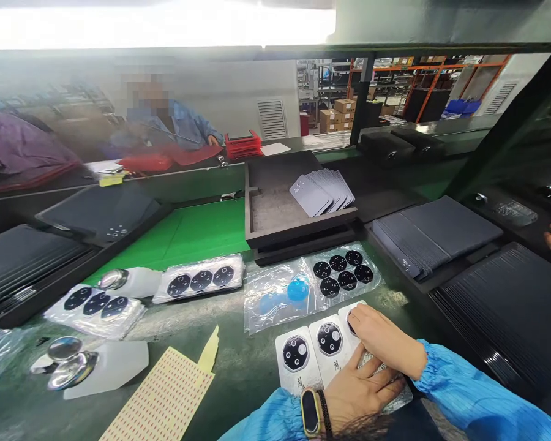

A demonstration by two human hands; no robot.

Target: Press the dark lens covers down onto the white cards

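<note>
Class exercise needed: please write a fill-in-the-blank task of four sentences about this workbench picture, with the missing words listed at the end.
1. The left hand and right hand, both over the white cards, emerge from ____ sleeves.
2. The watch sits on the person's own ____ wrist.
3. Beside the bright blue disc, clear plastic carries ____ black discs.
4. The small marks on the cream sheet are ____.

Missing words: blue; left; six; red.
</note>
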